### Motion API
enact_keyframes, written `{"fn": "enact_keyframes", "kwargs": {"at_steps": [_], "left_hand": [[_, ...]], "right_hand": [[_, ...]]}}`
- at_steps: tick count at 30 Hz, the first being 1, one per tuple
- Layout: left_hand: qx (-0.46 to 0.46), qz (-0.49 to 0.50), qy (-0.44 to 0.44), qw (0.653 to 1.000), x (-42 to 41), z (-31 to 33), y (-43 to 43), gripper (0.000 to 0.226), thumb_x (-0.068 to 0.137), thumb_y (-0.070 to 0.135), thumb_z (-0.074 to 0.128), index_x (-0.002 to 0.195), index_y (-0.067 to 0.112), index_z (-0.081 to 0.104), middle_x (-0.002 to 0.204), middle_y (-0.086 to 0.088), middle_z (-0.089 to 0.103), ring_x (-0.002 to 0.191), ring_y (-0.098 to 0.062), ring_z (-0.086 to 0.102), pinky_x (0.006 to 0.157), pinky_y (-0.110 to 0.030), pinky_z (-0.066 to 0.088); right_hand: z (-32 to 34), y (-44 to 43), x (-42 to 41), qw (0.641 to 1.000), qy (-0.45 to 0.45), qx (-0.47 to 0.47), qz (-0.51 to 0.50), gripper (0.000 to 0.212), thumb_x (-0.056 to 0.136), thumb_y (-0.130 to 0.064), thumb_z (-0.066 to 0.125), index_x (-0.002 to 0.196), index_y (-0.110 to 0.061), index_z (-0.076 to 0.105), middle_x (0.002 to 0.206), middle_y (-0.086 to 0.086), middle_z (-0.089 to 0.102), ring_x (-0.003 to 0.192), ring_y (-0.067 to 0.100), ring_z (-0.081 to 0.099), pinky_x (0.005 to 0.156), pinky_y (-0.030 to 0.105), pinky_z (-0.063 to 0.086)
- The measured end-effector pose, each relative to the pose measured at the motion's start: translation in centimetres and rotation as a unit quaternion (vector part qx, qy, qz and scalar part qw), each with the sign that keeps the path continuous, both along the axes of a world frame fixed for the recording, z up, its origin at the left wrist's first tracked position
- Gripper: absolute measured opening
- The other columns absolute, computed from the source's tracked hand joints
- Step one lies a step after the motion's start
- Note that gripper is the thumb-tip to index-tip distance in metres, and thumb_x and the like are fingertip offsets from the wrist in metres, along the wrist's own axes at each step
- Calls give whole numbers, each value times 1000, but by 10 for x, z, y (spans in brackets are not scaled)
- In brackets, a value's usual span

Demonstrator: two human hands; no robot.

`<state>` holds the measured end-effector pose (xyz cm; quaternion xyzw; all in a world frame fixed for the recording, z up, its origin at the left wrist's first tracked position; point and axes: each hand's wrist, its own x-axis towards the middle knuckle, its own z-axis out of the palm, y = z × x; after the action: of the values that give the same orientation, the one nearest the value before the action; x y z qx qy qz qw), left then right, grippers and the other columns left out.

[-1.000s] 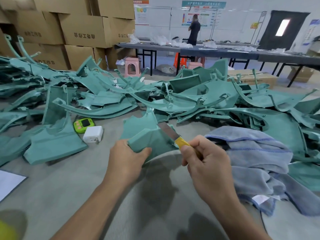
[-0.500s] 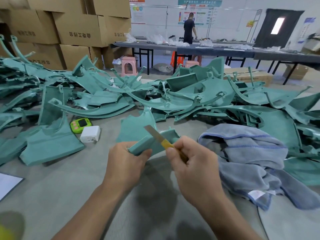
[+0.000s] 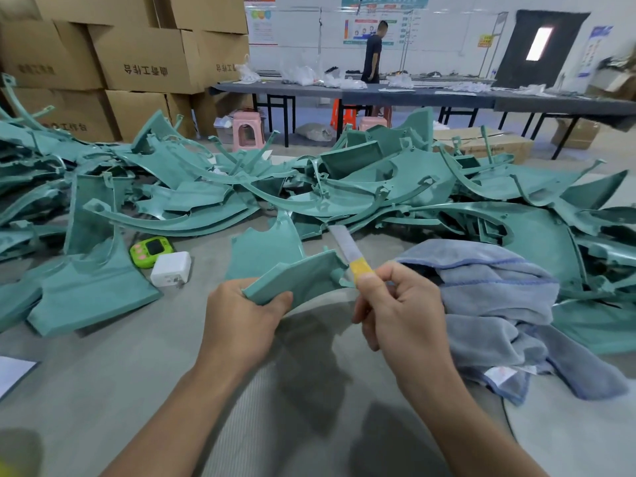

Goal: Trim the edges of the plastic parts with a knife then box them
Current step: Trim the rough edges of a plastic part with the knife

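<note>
Left hand [image 3: 241, 315] clamps the near-left end of the teal plastic part [image 3: 299, 273]; right hand [image 3: 399, 311] pinches the yellow-handled knife [image 3: 348, 250], blade at the part's right edge.

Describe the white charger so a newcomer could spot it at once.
On the grey work surface, look left of the left hand, before the teal plastic heap. The white charger lies beside a lime-green timer, the only small white block there.
</note>
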<state>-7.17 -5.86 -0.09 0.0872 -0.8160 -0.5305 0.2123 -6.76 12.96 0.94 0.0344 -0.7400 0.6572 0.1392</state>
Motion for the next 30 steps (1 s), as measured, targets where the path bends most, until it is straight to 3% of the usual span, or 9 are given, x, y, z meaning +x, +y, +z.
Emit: {"fn": "enact_keyframes", "kwargs": {"at_steps": [5, 8, 10, 13, 16, 20, 23, 26, 30], "left_hand": [[-9, 4, 8, 1000, -2, 3, 1, 48, 74, 20, 86, 62, 62, 65, 68, 19, 68, 66, -11, 64, 51, -22, 48], [-6, 2, 10, 1000, -4, 1, 0, 50, 74, 19, 86, 60, 61, 64, 62, 22, 66, 64, -11, 63, 49, -21, 47], [-2, -3, 13, 1000, -4, 1, 0, 53, 75, 19, 86, 60, 64, 62, 63, 25, 66, 62, -4, 64, 49, -21, 48], [-12, -4, 6, 1000, -5, 0, -1, 50, 75, 21, 86, 57, 62, 63, 64, 26, 65, 65, 0, 64, 50, -18, 48], [-10, 9, -2, 1000, -10, -3, -3, 33, 73, 22, 86, 50, 30, 64, 63, 21, 65, 65, -3, 62, 46, -17, 44], [-9, 14, -1, 1000, -13, -7, -5, 32, 72, 23, 86, 51, 26, 64, 63, 23, 65, 64, -4, 63, 46, -23, 47], [-16, 8, -4, 1000, -11, -5, -3, 37, 73, 25, 86, 61, 54, 67, 66, 26, 65, 65, -2, 63, 50, -30, 52], [-12, 11, -3, 1000, -16, -10, -5, 29, 73, 25, 86, 53, 31, 65, 60, 26, 65, 61, 3, 64, 43, -18, 46], [-33, 21, -6, 999, -19, -10, -5, 24, 73, 28, 86, 63, 26, 63, 63, 15, 67, 67, -4, 67, 51, -22, 48]], "right_hand": [[-18, -2, -7, 993, -117, -14, 4, 39, 101, -17, 53, 62, -14, 57, 52, 13, 63, 36, 17, 39, 43, 27, 28], [-16, -1, -5, 992, -104, -65, 14, 34, 101, -10, 51, 68, -4, 55, 53, 15, 61, 35, 17, 37, 39, 25, 27], [-13, -5, -2, 994, -74, -79, 30, 30, 102, -12, 51, 73, -1, 53, 55, 14, 62, 33, 19, 38, 37, 22, 26], [-16, -11, -3, 997, -71, 25, 7, 34, 102, -21, 52, 70, -10, 55, 54, 9, 64, 36, 17, 44, 43, 26, 33], [-21, -8, -5, 983, -87, 146, -63, 36, 100, -29, 53, 70, -9, 60, 52, 3, 66, 42, 10, 48, 52, 33, 41], [-20, -5, -3, 991, -84, 101, -37, 36, 100, -30, 50, 70, -11, 60, 53, 4, 66, 42, 10, 48, 54, 33, 42], [-18, -10, -2, 997, -48, 52, 6, 31, 95, -38, 48, 74, -18, 60, 55, 7, 66, 41, 14, 47, 51, 32, 36], [-22, -10, -6, 993, -53, 103, -21, 35, 100, -30, 52, 71, -12, 60, 52, 4, 64, 41, 10, 48, 52, 30, 39], [-26, 3, -12, 987, -123, 95, -51, 37, 98, -21, 55, 64, -8, 58, 43, 3, 57, 38, 11, 44, 48, 27, 36]]}}
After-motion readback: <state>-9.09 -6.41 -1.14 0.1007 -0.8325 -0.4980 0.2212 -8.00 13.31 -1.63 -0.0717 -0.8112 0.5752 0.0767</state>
